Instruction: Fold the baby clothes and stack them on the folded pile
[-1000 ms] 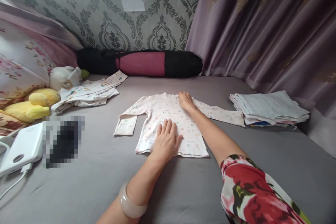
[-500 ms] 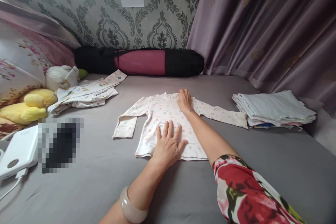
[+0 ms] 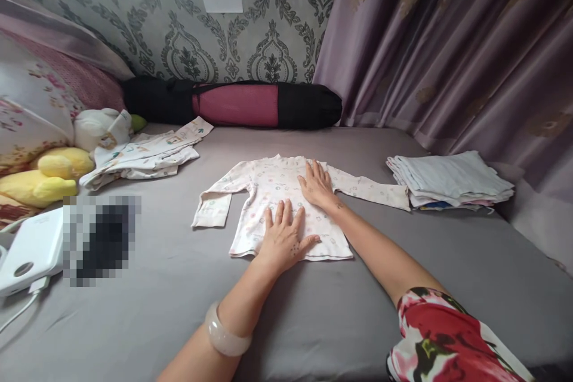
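Note:
A small long-sleeved shirt [image 3: 273, 182], white with a faint pastel print, lies spread on the grey bed sheet [image 3: 179, 298]. Its left-side sleeve bends down at the elbow, while the right-side sleeve stretches out towards a folded stack. My left hand [image 3: 282, 236] rests palm down on the lower middle of the shirt, fingers spread. Higher up, near the right shoulder and collar, my right hand [image 3: 317, 185] lies flat on the fabric with its fingers apart. Neither hand grips the cloth.
To the right sits a stack of folded clothes [image 3: 452, 176]. At the left lie printed garments [image 3: 143, 158], a yellow plush toy [image 3: 40, 185], a white power bank with a cable [image 3: 33, 248] and a blurred dark item [image 3: 105, 239]. A black and maroon long bag [image 3: 237, 104] lies along the wall.
My right hand, bunched near the collar half a second ago, now lies spread and slightly lower on the shirt. My left hand stays on the lower front, its fingers wider than a second ago.

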`<state>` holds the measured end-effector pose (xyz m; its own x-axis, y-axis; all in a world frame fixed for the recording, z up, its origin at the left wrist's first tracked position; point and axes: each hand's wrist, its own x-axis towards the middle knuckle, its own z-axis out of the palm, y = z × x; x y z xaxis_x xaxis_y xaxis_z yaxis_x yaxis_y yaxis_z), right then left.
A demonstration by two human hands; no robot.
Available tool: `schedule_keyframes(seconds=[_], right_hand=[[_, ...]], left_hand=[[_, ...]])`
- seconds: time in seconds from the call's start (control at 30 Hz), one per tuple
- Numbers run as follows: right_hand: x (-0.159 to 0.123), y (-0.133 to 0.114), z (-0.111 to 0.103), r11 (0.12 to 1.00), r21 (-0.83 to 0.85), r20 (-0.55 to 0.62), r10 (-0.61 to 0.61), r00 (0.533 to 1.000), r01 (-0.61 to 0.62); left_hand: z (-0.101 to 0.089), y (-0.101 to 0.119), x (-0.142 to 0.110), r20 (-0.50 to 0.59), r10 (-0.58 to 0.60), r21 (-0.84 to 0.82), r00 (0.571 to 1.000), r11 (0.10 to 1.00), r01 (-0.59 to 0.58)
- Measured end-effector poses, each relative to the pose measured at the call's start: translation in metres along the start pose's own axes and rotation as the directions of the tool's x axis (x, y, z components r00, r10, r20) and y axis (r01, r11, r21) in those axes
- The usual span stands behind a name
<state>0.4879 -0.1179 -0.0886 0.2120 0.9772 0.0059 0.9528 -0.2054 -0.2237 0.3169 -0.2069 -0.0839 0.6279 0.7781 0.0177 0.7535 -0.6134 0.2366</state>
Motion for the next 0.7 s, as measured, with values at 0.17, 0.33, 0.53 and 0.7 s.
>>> schedule_keyframes(seconds=[0.17,0.33,0.53,0.7], right_hand=[[-0.001,0.007,0.003,0.999,-0.044,0.034,-0.001,0.999,0.002],[0.002,0.0,-0.004,0.998,-0.054,0.096,0.041,0.995,-0.036],[0.003,-0.041,-0.003,0.994,0.025,0.08,-0.109,0.991,0.107],[0.022,-0.072,0.011,0.977,0.064,0.077,-0.206,0.976,0.201]], left_hand=[[-0.004,0.001,0.0,0.025,-0.013,0.0,1.0,1.0,0.013],[-0.009,0.005,-0.006,0.044,-0.001,0.0,0.999,1.0,0.001],[-0.013,0.017,-0.02,0.082,0.034,-0.002,0.996,0.999,-0.034],[-0.027,0.007,-0.032,0.05,0.073,-0.074,0.996,0.995,-0.069]])
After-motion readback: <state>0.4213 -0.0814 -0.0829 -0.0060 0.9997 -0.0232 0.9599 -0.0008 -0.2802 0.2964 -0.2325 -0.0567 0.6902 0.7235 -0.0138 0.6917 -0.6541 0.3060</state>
